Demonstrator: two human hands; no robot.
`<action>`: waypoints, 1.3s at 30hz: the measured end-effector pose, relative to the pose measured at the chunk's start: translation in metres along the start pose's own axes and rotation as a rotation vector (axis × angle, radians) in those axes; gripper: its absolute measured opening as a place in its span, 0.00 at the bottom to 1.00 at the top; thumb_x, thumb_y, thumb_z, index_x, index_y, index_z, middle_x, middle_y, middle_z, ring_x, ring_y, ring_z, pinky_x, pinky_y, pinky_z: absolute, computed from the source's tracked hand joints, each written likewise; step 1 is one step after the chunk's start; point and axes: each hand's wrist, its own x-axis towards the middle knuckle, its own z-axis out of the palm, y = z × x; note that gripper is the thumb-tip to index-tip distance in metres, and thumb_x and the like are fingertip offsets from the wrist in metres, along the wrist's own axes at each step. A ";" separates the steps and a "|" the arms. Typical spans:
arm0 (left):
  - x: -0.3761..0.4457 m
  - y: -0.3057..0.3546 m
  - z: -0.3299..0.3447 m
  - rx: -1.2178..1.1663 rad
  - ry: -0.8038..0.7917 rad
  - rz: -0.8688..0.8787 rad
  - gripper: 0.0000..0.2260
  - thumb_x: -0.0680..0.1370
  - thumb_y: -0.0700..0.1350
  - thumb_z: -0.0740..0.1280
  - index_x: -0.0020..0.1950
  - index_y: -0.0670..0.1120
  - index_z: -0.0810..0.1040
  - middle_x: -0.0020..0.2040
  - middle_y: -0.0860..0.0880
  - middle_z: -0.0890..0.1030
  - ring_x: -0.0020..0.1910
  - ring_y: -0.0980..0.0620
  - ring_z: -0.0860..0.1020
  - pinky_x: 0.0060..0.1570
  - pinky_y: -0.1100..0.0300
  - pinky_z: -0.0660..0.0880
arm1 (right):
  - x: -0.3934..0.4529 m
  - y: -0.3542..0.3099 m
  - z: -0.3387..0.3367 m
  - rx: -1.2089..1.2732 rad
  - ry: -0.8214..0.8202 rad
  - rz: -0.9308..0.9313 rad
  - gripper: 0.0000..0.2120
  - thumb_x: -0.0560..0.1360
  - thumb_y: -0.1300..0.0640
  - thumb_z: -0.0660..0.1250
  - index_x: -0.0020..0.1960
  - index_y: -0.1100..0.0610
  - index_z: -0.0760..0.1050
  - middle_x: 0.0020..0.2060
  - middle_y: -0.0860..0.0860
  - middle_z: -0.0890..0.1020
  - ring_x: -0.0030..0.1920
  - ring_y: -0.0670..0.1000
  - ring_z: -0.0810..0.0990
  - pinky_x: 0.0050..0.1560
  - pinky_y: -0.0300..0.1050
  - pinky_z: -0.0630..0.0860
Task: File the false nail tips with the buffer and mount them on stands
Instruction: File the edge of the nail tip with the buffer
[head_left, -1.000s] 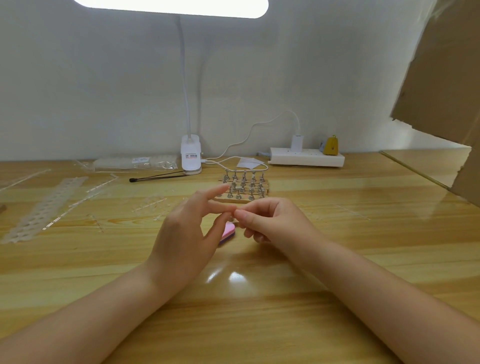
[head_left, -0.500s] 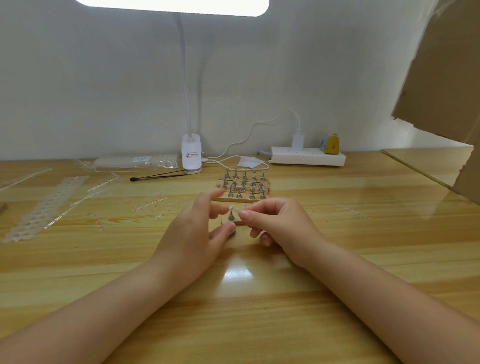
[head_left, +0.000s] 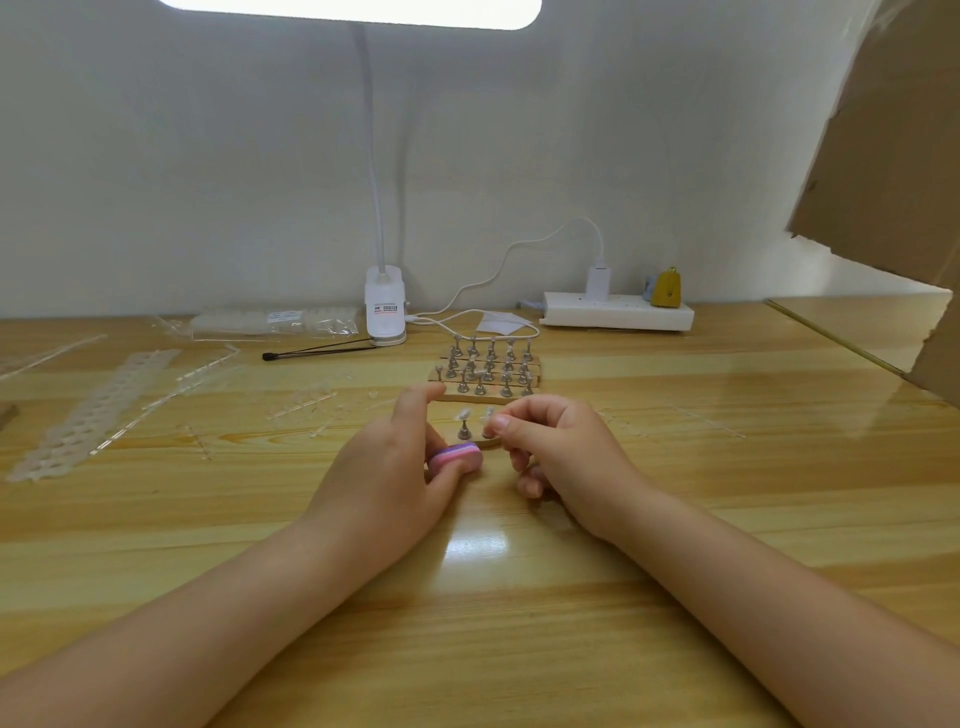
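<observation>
Head camera looks down at two bare hands over a wooden tabletop (head_left: 519, 597). The left hand (head_left: 384, 467) has its thumb and lower fingers curled round a small pink and purple buffer (head_left: 456, 458), so its grip is closed on that block. Its first finger sticks up and is free. The right hand (head_left: 556, 457) pinches its thumb and first finger together at the top of a little metal stand (head_left: 487, 428). A clear nail tip (head_left: 488, 414) seems to sit just there, but it is too small to say if the fingers have hold of the tip or only the stand.

Right beside it is another stand (head_left: 463, 429) with a clear tip on top. Both stands sit on a short wooden strip (head_left: 485, 443) just past the buffer. Farther back is a wooden base (head_left: 488, 397) with many more metal stands in rows.

My guess is that the filing of this tip is done and the mounting step is in hand. The next move calls for a soft, steady press so the tip sticks straight on the stand top. Then the fingers should let go slowly, so the stand does not tip over. After that, a new tip is needed from the clear strips (head_left: 306, 410) lying to the left, and the buffer is ready in the left hand.
</observation>
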 end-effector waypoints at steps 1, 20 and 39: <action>0.000 0.000 0.000 0.010 0.007 0.008 0.29 0.73 0.55 0.72 0.70 0.49 0.66 0.42 0.57 0.78 0.41 0.56 0.77 0.44 0.57 0.74 | 0.000 0.000 0.000 0.001 0.003 -0.001 0.07 0.76 0.62 0.67 0.49 0.67 0.78 0.29 0.48 0.75 0.27 0.43 0.72 0.23 0.38 0.68; 0.000 -0.003 -0.003 -0.046 0.022 0.014 0.19 0.74 0.46 0.71 0.62 0.52 0.70 0.44 0.59 0.77 0.44 0.59 0.75 0.44 0.59 0.74 | -0.002 0.001 0.002 0.014 0.007 -0.002 0.07 0.76 0.62 0.68 0.47 0.67 0.77 0.30 0.51 0.73 0.27 0.44 0.70 0.23 0.38 0.67; 0.005 0.002 -0.005 -0.151 0.179 0.430 0.22 0.75 0.41 0.68 0.67 0.45 0.66 0.49 0.51 0.77 0.48 0.57 0.77 0.55 0.63 0.74 | -0.009 0.002 0.009 -0.053 -0.091 -0.141 0.08 0.76 0.56 0.69 0.46 0.61 0.78 0.32 0.51 0.74 0.30 0.44 0.71 0.28 0.38 0.70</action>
